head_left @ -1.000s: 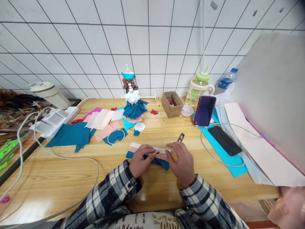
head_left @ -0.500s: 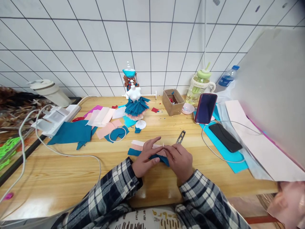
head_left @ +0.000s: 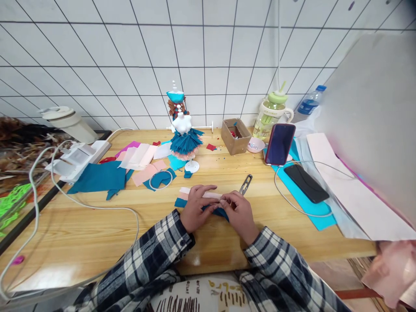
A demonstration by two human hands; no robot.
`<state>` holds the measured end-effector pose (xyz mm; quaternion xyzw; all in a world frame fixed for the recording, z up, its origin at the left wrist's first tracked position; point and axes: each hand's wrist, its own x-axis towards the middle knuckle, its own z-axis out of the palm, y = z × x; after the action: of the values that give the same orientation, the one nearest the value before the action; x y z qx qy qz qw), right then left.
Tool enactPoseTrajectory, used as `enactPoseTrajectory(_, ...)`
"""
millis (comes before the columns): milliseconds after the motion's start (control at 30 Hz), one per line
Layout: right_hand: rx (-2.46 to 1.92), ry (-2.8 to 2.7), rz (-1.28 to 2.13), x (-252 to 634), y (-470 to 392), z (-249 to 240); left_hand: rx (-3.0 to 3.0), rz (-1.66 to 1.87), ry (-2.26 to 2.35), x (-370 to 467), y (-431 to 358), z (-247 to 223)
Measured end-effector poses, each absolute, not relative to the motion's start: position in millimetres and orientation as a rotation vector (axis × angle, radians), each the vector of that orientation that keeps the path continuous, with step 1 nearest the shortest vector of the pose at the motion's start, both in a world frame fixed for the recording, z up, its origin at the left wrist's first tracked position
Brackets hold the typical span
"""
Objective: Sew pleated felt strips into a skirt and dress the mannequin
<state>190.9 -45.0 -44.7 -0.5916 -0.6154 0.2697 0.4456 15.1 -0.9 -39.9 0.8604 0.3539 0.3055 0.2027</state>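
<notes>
Layered strips of crinkled paper, white, peach and teal [head_left: 181, 202], lie on the table beneath both hands. My left hand [head_left: 196, 209] rests over them, its fingers stretched toward the right and its thumb angled toward the fingertips of the other hand. Thumb and index finger of my right hand [head_left: 239, 213] are pinched together at the left hand's fingertips; whatever lies in that pinch is too small to make out. Small thread snips [head_left: 246, 184] lie just beyond the right hand. Farther back stands a white mini dress form [head_left: 182, 125] with a ruffled teal-and-peach paper skirt [head_left: 186, 144].
Paper scraps and a ring [head_left: 171, 181] lie left of centre, near a power strip [head_left: 82, 162] with loose cables. A cardboard box [head_left: 236, 138], a pink bowl [head_left: 255, 145], a propped phone [head_left: 280, 144] and a drink bottle [head_left: 271, 113] stand back right. A black phone-shaped object [head_left: 306, 183] lies at right.
My right hand has shifted slightly left and its pinch has turned lower, against the left fingertips. The left fingers have drawn closer to the strips. The view has tilted slightly.
</notes>
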Motion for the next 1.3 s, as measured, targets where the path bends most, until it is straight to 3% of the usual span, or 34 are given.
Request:
enactPoseTrajectory(233, -1.438, -1.468, 0.741, 185, -48, -46, 2.367, 0.966, 1.033, 14, 0, -42)
enactPoseTrajectory(700, -1.395, -1.748, 0.320, 180, -61, -45, 2.186, 1.026, 1.036, 19, 0, -38)
enactPoseTrajectory(1300, -1.500, -1.616, 0.550, 182, -56, -41, 2.277, 1.002, 1.105, 23, -8, -37)
